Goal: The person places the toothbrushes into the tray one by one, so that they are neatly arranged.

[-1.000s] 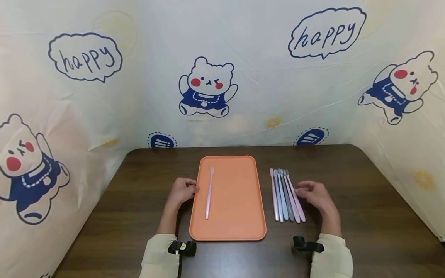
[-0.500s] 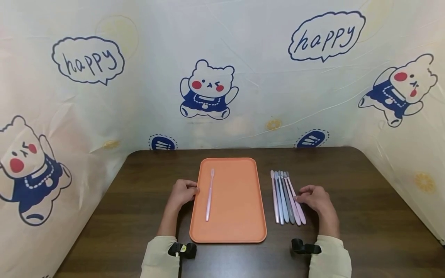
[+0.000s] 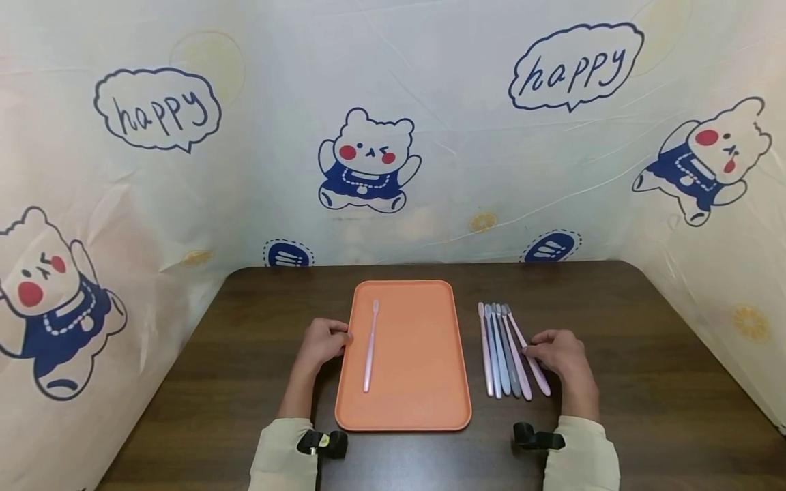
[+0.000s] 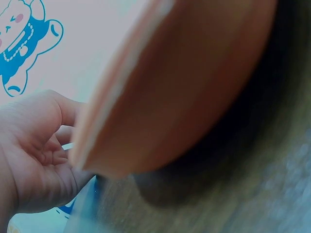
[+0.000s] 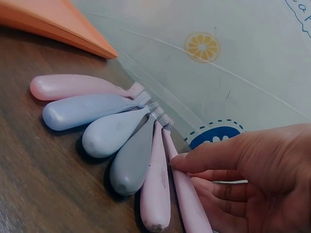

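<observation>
My left hand (image 3: 322,339) holds the left rim of an orange tray (image 3: 417,354); the left wrist view shows its fingers curled at the tray's edge. A single pink toothbrush (image 3: 368,358) lies lengthwise on the tray's left part. To the right of the tray, my right hand (image 3: 561,351) pinches the outermost pink toothbrush (image 5: 189,199) between thumb and fingers, partway along its handle. Beside it several more toothbrushes fan out: another pink one (image 5: 155,194), a grey one (image 5: 132,162), pale blue ones (image 5: 114,132) and a pink one (image 5: 73,87) farthest left.
Everything lies on a dark brown wooden table (image 3: 245,389). A pale printed sheet (image 3: 442,170) with cartoon bears hangs behind it and at both sides. Black camera mounts (image 3: 537,436) sit on both wrists over cream sleeves (image 3: 285,453).
My right hand has come nearer and taken the outermost pink toothbrush, whose handle end has swung right, away from the others. My left hand keeps its place at the tray.
</observation>
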Demonstrator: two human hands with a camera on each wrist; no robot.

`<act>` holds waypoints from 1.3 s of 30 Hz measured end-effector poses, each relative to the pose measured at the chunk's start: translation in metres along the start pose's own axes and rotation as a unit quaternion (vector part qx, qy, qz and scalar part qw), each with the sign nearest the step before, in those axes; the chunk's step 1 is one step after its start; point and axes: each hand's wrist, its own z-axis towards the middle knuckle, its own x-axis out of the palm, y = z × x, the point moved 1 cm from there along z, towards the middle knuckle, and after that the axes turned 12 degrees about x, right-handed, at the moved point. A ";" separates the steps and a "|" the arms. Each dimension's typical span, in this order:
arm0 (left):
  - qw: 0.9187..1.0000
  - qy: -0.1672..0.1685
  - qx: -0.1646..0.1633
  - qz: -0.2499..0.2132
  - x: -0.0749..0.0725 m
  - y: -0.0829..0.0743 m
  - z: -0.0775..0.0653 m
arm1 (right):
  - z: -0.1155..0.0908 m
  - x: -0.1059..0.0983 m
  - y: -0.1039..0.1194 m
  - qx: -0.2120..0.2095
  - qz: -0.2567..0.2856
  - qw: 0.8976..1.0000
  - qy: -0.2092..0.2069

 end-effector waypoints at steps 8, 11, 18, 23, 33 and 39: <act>1.000 0.004 -0.001 0.004 -0.001 -0.002 -0.004 | -0.003 0.001 0.004 -0.009 -0.033 0.999 -0.012; 1.000 0.004 -0.003 0.006 -0.001 -0.002 -0.004 | -0.003 0.001 0.004 -0.011 -0.038 0.999 -0.009; 1.000 0.005 -0.002 0.004 -0.002 -0.003 -0.005 | -0.005 0.002 0.004 -0.009 -0.047 0.999 0.004; 1.000 0.002 -0.006 0.007 -0.003 -0.002 -0.007 | -0.005 0.003 0.005 -0.008 -0.049 0.999 0.004; 1.000 0.005 -0.001 0.008 0.000 -0.003 -0.005 | -0.003 0.001 0.003 -0.001 -0.066 0.998 -0.010; 1.000 -0.002 0.001 0.006 -0.001 -0.003 -0.003 | -0.005 -0.002 0.005 -0.007 -0.053 0.999 -0.007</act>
